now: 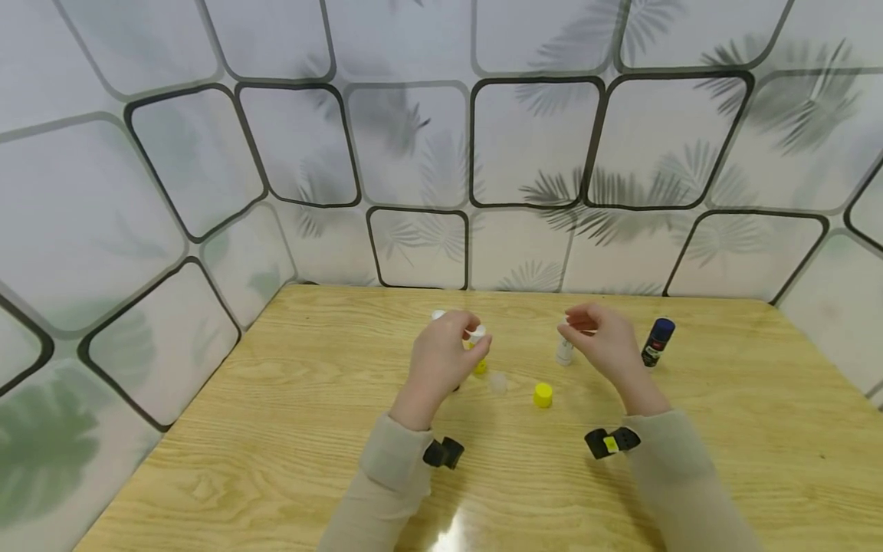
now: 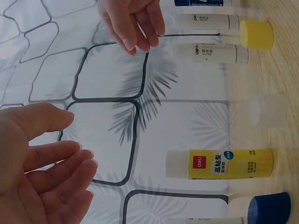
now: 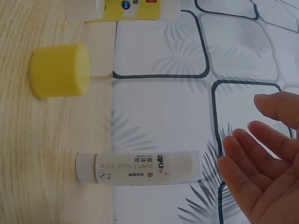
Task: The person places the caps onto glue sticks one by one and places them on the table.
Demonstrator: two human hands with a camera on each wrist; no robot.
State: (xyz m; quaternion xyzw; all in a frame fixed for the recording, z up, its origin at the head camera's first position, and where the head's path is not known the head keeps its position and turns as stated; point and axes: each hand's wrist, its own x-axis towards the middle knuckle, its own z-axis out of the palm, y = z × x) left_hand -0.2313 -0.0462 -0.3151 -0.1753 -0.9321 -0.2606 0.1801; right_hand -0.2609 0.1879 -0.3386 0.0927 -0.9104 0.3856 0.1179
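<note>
My left hand hovers over the table with loosely bent fingers and nothing in them. Close behind it a yellow glue stick stands upright, its top whitish and translucent. My right hand, also holding nothing, hangs beside the top of an upright white glue stick. In the head view that hand hides part of the stick. Between the hands, a yellow cap and a translucent cap stand on the table. A blue cap sits near a partly seen white glue stick on the left side.
A glue stick with a dark blue cap stands to the right of my right hand. Another white glue stick shows in the left wrist view. Patterned cloth rises behind the wooden table and along its left side.
</note>
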